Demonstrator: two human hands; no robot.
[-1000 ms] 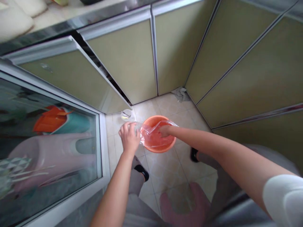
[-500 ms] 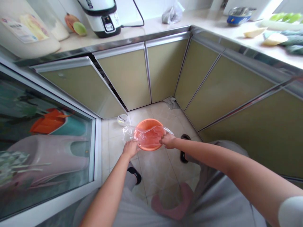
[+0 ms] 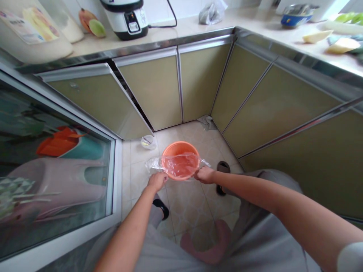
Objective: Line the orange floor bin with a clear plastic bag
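An orange basin [image 3: 181, 146] stands on the tiled floor between my feet. A clear plastic bag [image 3: 153, 163] is spread across its opening, with its sides reaching past the rim to left and right. At the basin's near left, my left hand [image 3: 157, 181] has its fingers closed on the bag's edge. My right hand [image 3: 205, 175] grips the bag at the near right of the rim. The part of the bag inside the basin is see-through and hard to outline.
A small clear tub [image 3: 148, 142] sits on the floor by the ajar cabinet door [image 3: 93, 98]. A grey rag [image 3: 207, 122] lies in the cabinet corner. On my left is a glass door [image 3: 56, 181]; a pink stool [image 3: 210, 245] is beneath me. The counter holds a rice cooker [image 3: 127, 22].
Both hands have drawn slightly back toward me, and the bag's near edge has come closer to the basin's near rim. The view has shifted a little.
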